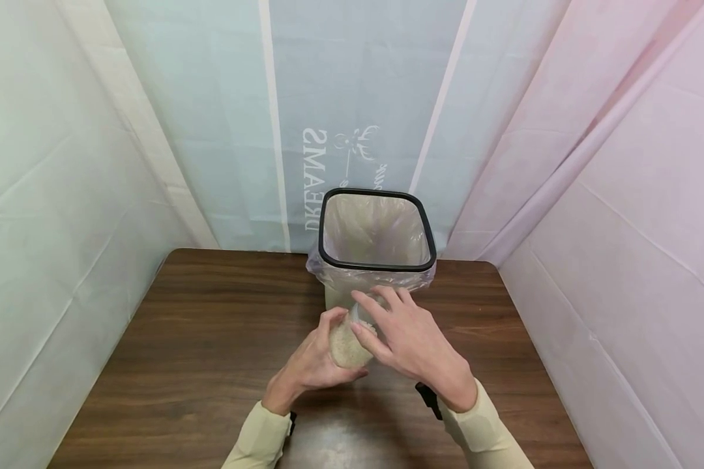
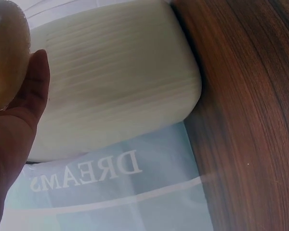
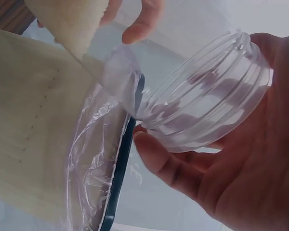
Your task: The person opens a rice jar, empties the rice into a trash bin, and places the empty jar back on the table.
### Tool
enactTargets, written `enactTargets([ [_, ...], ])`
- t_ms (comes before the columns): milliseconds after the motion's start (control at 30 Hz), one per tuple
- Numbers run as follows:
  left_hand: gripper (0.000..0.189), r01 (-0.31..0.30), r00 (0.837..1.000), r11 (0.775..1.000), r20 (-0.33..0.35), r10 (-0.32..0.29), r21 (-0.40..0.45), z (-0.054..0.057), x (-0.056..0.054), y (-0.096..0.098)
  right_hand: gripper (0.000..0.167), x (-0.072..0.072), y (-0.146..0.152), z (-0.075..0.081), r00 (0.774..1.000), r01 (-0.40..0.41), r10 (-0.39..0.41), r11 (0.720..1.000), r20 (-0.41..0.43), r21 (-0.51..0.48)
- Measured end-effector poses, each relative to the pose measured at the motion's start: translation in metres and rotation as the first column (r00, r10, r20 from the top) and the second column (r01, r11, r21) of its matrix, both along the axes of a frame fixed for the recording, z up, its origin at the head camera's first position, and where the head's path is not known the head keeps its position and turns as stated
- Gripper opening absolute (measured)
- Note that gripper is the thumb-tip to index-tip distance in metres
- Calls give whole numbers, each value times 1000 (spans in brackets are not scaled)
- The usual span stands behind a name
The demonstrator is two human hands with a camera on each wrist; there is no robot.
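Observation:
A clear plastic jar (image 1: 349, 345), partly filled with pale, rice-like grains (image 3: 73, 21), is held tilted in front of a bin. My left hand (image 1: 317, 358) grips its body, with thumb and fingers on opposite sides. At the jar's other end, my right hand (image 1: 413, 335) curves thumb and fingers around the clear ribbed top (image 3: 207, 94). Whether this top is a separate lid or the jar's own neck, I cannot tell. In the left wrist view only part of the jar (image 2: 7, 55) shows, beside the left hand (image 2: 14, 125).
Just beyond the hands stands a pale bin (image 2: 120, 72) with a black square rim (image 1: 375, 267) and a clear plastic liner (image 1: 372, 225). It is on a dark wooden table (image 1: 229, 312). Fabric curtains (image 1: 223, 117) surround the table at the back and sides.

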State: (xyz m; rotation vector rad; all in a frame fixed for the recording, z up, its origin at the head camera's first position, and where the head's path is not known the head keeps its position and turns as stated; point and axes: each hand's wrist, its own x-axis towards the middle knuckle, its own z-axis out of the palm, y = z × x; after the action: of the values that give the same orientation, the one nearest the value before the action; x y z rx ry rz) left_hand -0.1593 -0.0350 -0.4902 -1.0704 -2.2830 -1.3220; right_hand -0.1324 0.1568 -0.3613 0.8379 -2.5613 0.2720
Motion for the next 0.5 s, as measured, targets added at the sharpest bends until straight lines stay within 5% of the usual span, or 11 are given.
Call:
enactTargets([
  [500,105,3,1000,1000,17,-4,9,0,2,1,43,-3,8,4,999,-43,42,996,-18,-78],
])
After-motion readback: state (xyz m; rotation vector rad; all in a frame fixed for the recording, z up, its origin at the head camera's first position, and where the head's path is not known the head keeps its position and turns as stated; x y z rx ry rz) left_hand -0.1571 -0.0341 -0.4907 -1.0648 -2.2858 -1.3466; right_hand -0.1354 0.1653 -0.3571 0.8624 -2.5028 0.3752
